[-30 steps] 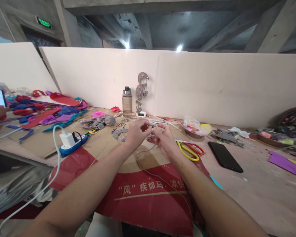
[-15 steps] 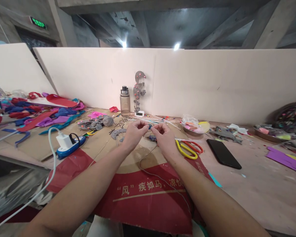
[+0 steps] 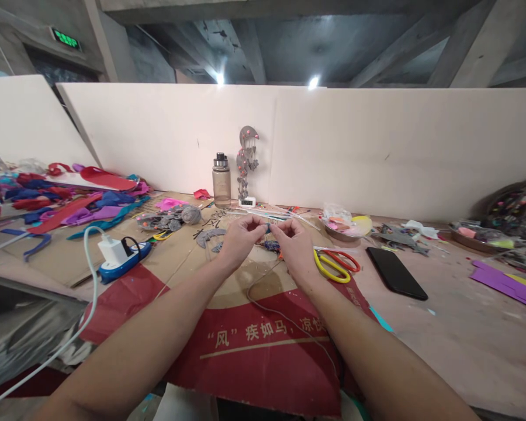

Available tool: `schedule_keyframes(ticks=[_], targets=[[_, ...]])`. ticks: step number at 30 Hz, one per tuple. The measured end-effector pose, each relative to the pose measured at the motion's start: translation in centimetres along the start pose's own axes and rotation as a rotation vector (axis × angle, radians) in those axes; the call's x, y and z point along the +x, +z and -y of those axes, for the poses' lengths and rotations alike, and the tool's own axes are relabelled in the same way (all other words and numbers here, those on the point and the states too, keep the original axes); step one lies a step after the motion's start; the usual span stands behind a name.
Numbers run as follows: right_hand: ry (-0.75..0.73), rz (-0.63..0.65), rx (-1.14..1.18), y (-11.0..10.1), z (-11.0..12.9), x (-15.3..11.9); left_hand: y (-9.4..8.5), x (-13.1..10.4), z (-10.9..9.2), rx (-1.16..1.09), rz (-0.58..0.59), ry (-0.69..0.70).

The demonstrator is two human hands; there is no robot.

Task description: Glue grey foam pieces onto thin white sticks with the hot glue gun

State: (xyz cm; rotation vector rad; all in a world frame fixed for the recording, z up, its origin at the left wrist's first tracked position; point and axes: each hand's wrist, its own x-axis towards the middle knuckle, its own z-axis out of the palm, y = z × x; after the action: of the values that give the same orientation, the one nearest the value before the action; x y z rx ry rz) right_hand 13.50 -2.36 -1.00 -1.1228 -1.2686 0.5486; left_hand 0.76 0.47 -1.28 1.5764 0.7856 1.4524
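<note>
My left hand [image 3: 242, 238] and my right hand [image 3: 294, 245] meet over the cardboard, fingers pinched together. Between their fingertips is a small dark blue piece [image 3: 268, 228], too small to name more exactly. Grey yarn [image 3: 263, 301] trails from below the hands across the red print of the cardboard [image 3: 245, 374]. Just under the fingers lies a small dark blue, patterned bundle [image 3: 272, 247], partly hidden. Left of my left hand rests a grey crescent-shaped felt piece [image 3: 208, 235]. Scissors with yellow and red handles [image 3: 333, 273] lie beside my right wrist.
A black phone [image 3: 397, 273] lies at right, near a bowl of scraps [image 3: 344, 228]. Behind stand a water bottle [image 3: 221, 181] and a grey hanging ornament [image 3: 247, 158]. At left are a blue power strip [image 3: 127, 263], a ball of grey yarn [image 3: 191, 214] and coloured felt [image 3: 70, 202].
My fingertips have come closer together around the small blue piece, the right hand shifting slightly. The view has moved a little; the things on the table lie as before.
</note>
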Motion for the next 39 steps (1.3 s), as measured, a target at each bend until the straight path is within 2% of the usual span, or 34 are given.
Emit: schedule_keyframes(ticks=[5, 10, 12, 15, 19, 26, 31, 35, 39], targets=[[0.030, 0.051, 0.020, -0.3, 0.3, 0.0, -0.5, 0.3, 0.4, -0.063, 0.062, -0.012], [0.093, 0.085, 0.000, -1.1, 0.4, 0.3, -1.2, 0.7, -0.5, -0.014, 0.287, -0.100], [0.100, 0.078, -0.005, -1.3, 0.3, 0.4, -1.4, 0.8, -0.9, -0.013, 0.342, -0.157], [0.108, 0.090, -0.041, -1.5, 0.1, 0.5, -1.4, 0.8, -1.0, -0.024, 0.342, -0.188], [0.081, 0.114, -0.121, -1.4, -0.1, 0.4, -1.3, 0.6, -0.9, 0.087, 0.335, -0.137], [-0.050, 0.142, -0.254, -1.3, -0.6, 0.2, -1.3, 0.4, -0.8, 0.312, 0.216, -0.056], [-0.084, 0.187, -0.155, -1.2, -1.0, 0.2, -1.5, 0.7, -0.6, 0.197, 0.093, -0.047], [-0.084, 0.211, -0.193, -1.4, -1.0, 0.2, -2.3, 1.4, 0.1, 0.106, 0.037, -0.049], [0.041, 0.381, -0.269, -1.7, -1.1, 0.1, -3.4, 2.4, 0.8, -0.009, -0.087, -0.046]])
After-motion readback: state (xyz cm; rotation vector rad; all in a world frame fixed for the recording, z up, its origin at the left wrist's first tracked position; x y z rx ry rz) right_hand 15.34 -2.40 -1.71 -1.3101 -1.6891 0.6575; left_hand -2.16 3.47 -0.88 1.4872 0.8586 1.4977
